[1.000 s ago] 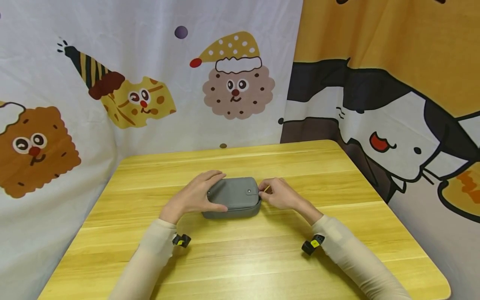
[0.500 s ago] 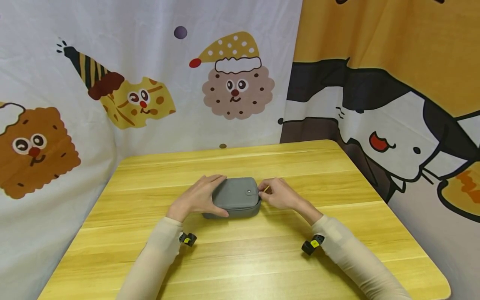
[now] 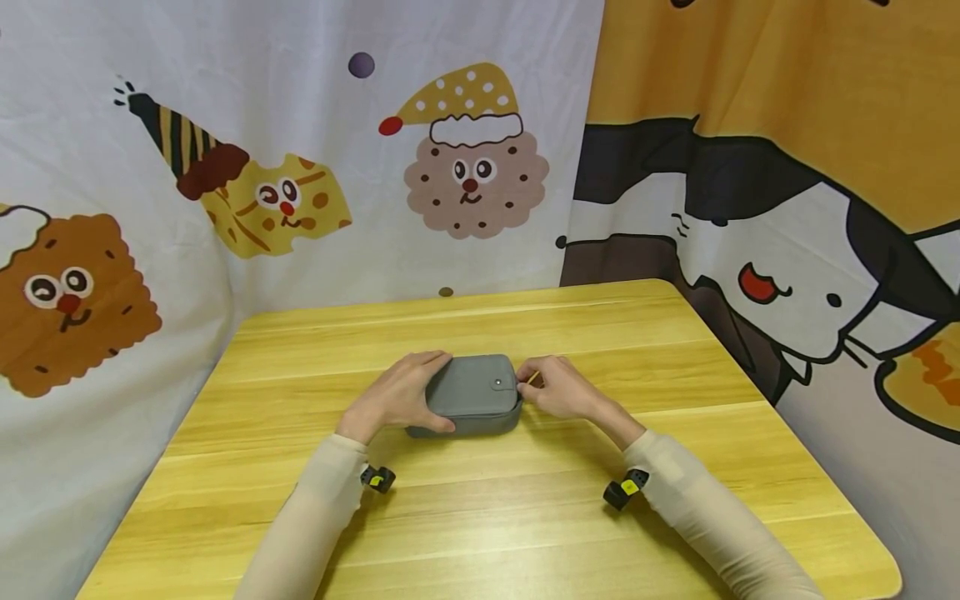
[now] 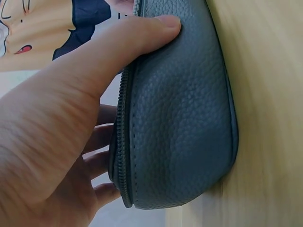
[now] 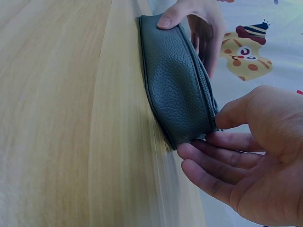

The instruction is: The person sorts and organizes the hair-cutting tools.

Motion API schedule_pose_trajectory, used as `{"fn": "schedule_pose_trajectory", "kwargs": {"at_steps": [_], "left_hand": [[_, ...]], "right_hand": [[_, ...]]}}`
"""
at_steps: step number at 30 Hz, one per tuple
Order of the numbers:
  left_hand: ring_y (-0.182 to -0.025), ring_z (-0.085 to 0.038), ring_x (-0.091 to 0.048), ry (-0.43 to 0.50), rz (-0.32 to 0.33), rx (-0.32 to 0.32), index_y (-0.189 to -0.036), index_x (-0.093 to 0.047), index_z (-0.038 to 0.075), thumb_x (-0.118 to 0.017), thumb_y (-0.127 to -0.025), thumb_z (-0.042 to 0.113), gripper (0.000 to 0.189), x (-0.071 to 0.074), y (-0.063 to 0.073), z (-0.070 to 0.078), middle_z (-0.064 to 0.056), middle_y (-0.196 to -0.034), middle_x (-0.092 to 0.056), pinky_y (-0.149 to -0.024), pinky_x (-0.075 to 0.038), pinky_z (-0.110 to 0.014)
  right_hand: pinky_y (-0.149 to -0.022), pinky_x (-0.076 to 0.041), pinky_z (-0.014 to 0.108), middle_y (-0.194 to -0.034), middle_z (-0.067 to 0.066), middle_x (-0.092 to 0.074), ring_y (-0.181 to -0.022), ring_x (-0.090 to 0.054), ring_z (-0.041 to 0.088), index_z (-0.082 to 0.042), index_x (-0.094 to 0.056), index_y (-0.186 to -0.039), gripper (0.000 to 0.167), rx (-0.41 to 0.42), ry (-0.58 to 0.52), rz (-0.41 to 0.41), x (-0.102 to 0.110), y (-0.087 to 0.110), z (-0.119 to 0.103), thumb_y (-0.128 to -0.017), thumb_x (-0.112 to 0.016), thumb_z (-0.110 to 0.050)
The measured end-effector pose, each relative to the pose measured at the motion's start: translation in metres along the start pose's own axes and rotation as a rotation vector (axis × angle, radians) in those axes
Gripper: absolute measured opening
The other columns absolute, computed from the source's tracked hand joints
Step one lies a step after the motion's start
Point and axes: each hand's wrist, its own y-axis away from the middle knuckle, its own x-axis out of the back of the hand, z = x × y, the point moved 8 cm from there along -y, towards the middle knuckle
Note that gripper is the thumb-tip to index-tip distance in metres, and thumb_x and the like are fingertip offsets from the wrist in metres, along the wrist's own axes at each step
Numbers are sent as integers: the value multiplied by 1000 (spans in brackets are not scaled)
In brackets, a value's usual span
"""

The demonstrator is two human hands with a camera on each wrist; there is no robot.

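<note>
A grey leather-look zippered pouch lies flat on the wooden table, its lid closed down and a small snap tab near its right end. My left hand grips the pouch's left end. Its thumb presses the front side, while the other fingers reach across the top to the far side. At the right end, my right hand pinches the zipper between thumb and index finger; the pull itself is hidden by the fingertips. Zipper teeth run along the upper edge of the side wall.
The light wooden table has rounded corners. Behind it hangs a white curtain with cartoon biscuits and cheese, and at the right a yellow one with a cartoon animal. Each wrist wears a small black camera.
My left hand has slid a little to the right over the pouch's left end and settled there. The right hand and the pouch look the same.
</note>
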Motion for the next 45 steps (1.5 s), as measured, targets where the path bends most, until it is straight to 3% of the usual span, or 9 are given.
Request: {"fn": "schedule_pose_trajectory", "kwargs": {"at_steps": [3,20,25,29,37,45], "left_hand": [[-160,-43,-53,-10,12,-3,-171,-47,2,-101,-77,56,121,0,0,0,-22,-174,-52,-135,-47,-57],[-159,-42,-55,-23,28,-15,-170,-49,3,-99,-81,55,115,-1,0,-1,-20,-174,-53,-132,-49,-57],[-159,-42,-56,-16,30,-23,-169,-50,2,-99,-81,54,114,-1,0,-1,-20,-173,-54,-131,-51,-58],[-159,-42,-56,-15,34,-29,-169,-50,1,-99,-81,54,114,-1,-1,-1,-20,-173,-54,-131,-50,-58],[-159,-42,-55,-6,36,-31,-169,-50,2,-100,-81,54,114,-1,-1,-2,-20,-173,-54,-131,-50,-59],[-159,-42,-55,-1,27,-23,-170,-50,3,-100,-80,56,115,-2,-1,-3,-19,-174,-53,-131,-50,-59]], "right_hand": [[-82,-69,32,-118,13,-84,-100,-81,18,-2,-81,-123,20,-2,1,-2,0,0,0,-111,-69,-13],[-81,-68,32,-118,10,-84,-99,-80,17,-5,-81,-124,19,7,12,-2,1,1,0,-111,-69,-14],[-86,-69,40,-116,10,-84,-101,-80,22,-5,-81,-123,19,57,50,52,10,1,-5,-111,-70,-17],[-98,-68,52,-121,12,-83,-110,-79,29,-3,-79,-129,25,121,80,91,19,-1,-9,-111,-72,-19],[-120,-58,62,-154,18,-71,-142,-68,45,-3,-65,-155,48,182,61,-5,25,-14,-8,-111,-73,-24],[-127,-51,66,-165,20,-62,-153,-59,47,0,-56,-163,57,205,54,-96,25,-36,3,-111,-70,-18]]}}
